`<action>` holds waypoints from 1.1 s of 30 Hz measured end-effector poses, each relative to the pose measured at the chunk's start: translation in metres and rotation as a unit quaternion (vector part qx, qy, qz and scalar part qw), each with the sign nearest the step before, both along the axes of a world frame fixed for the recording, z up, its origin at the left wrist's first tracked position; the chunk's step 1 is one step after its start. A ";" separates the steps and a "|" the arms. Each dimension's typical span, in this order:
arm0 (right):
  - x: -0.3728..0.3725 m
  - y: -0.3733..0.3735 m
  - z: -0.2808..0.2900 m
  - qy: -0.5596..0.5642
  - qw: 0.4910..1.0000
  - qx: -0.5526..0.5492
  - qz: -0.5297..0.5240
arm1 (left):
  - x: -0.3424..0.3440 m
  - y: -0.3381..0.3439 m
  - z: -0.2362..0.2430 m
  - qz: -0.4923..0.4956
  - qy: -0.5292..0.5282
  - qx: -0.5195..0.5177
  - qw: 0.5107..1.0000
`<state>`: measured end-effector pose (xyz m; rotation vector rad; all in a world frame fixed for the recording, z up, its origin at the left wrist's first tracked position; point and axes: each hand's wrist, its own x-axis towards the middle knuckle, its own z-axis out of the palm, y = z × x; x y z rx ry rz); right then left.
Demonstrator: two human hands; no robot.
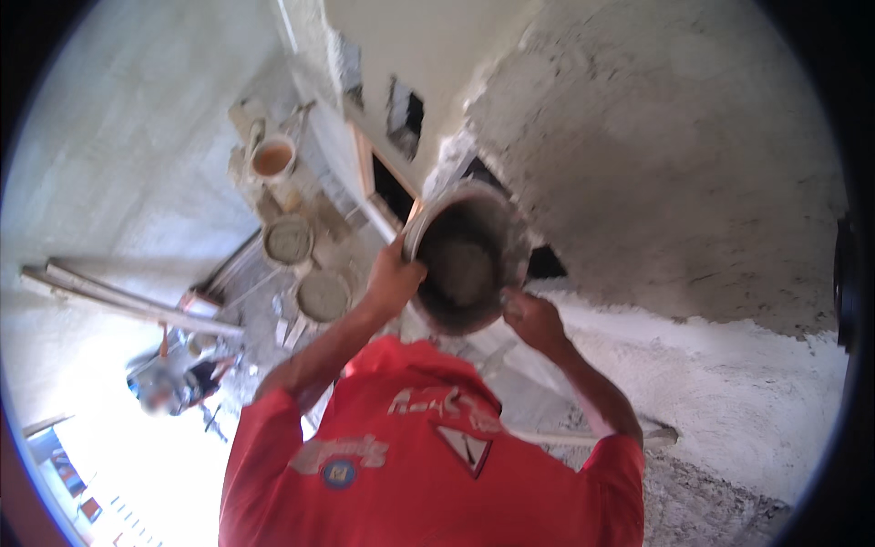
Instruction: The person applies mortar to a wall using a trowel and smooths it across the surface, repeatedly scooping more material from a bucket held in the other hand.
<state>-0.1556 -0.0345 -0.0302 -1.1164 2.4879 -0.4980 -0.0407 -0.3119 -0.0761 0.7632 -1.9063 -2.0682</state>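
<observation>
A round, cement-smeared bucket [460, 260] is held up in front of my chest, tilted so that its dark inside shows, with some grey material at the bottom. My left hand [395, 273] grips the rim on the left side. My right hand [527, 314] grips the lower right side of the same bucket. Beyond it are broken dark gaps in the plastered wall [656, 155] and a wood-framed opening [369, 164].
Below left stand a container of orange liquid [272, 159] and two round containers of grey mix [324, 296] [288, 241] on dirty boards. Long planks [128, 296] lie along the left wall. Another person [169, 387] is down at the lower left, by a bright opening.
</observation>
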 end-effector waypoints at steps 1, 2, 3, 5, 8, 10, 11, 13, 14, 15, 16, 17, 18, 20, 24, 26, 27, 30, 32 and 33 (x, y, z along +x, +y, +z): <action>0.000 0.004 -0.003 0.019 0.999 -0.045 -0.007 | -0.004 -0.002 0.003 -0.003 0.012 -0.012 1.000; 0.002 0.000 0.007 0.008 0.999 -0.046 -0.027 | -0.004 -0.003 0.013 -0.004 0.010 -0.034 0.999; 0.000 -0.005 0.018 -0.004 0.998 -0.045 -0.045 | -0.008 -0.004 0.019 0.002 -0.001 -0.012 1.000; -0.012 -0.012 0.039 0.001 0.999 -0.031 -0.033 | -0.010 -0.007 0.029 0.016 -0.038 0.034 0.999; -0.020 -0.023 0.087 -0.043 0.997 -0.038 -0.042 | -0.008 -0.014 0.049 0.003 -0.081 0.051 0.995; -0.027 -0.026 0.117 -0.038 0.998 -0.042 -0.041 | -0.012 -0.016 0.032 0.029 -0.048 0.028 0.998; -0.030 -0.033 0.135 -0.039 0.997 -0.037 -0.051 | -0.012 -0.017 0.032 0.043 -0.037 0.017 0.998; -0.031 -0.049 0.185 -0.039 0.996 -0.028 -0.073 | -0.010 -0.020 0.028 0.042 -0.039 0.028 0.998; -0.032 -0.056 0.206 -0.015 0.998 -0.032 -0.060 | -0.008 -0.023 0.017 0.049 -0.034 0.008 0.998; -0.033 -0.061 0.225 0.009 0.998 -0.036 -0.049 | -0.007 -0.025 0.011 0.052 -0.028 -0.012 0.998; -0.034 -0.067 0.244 0.029 0.998 -0.040 -0.036 | -0.004 -0.029 0.008 0.055 -0.044 -0.015 0.997; -0.033 -0.076 0.266 0.031 0.999 -0.032 -0.012 | 0.000 -0.033 0.002 0.062 -0.047 -0.025 0.997; -0.031 -0.085 0.291 0.034 0.999 -0.025 0.010 | 0.004 -0.036 -0.005 0.067 -0.050 -0.035 0.996; -0.029 -0.097 0.332 0.056 0.996 -0.027 0.063 | 0.009 -0.040 -0.010 0.088 -0.058 -0.050 0.993; -0.027 -0.113 0.404 0.097 0.968 -0.103 0.207 | 0.025 -0.052 -0.020 0.105 -0.098 -0.021 0.989; -0.032 -0.114 0.427 0.062 0.958 -0.153 0.236 | 0.031 -0.056 -0.022 0.116 -0.080 -0.037 0.989; -0.038 -0.112 0.431 -0.003 0.964 -0.157 0.214 | 0.035 -0.057 -0.028 0.119 -0.073 -0.044 0.989; -0.054 -0.108 0.437 -0.180 0.965 -0.165 0.090 | 0.036 -0.064 -0.039 0.125 -0.066 -0.065 0.988; -0.077 -0.116 0.432 -0.035 0.983 -0.105 -0.144 | 0.038 -0.062 -0.036 0.116 -0.093 -0.075 0.986; -0.104 -0.114 0.434 0.054 0.977 -0.107 -0.178 | 0.044 -0.061 -0.040 0.113 -0.103 -0.066 0.986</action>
